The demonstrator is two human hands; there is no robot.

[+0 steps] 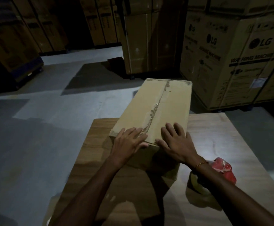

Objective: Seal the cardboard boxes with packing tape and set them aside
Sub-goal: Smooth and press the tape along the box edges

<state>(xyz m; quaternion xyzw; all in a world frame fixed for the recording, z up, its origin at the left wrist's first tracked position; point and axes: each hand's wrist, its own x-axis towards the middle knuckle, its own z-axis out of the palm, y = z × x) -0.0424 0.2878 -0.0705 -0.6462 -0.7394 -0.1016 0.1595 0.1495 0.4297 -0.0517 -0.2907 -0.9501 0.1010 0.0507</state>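
A long cardboard box point(170, 105) lies on a wooden table point(217, 136), its far end sticking out past the table's far edge. A seam with worn tape runs along the middle of its top. My left hand point(129, 141) lies flat on the near left corner of the top, thumb over the near edge. My right hand point(175, 141) presses flat beside it, right of the seam. A red tape dispenser point(224, 168) with a roll of tape point(196, 183) sits on the table under my right forearm, partly hidden.
Large printed appliance cartons point(240, 59) stand at the right. A tall carton point(146, 38) stands behind the box. More stacked cartons point(35, 26) line the back left. Grey floor point(35, 128) spreads to the left of the table. The scene is dim.
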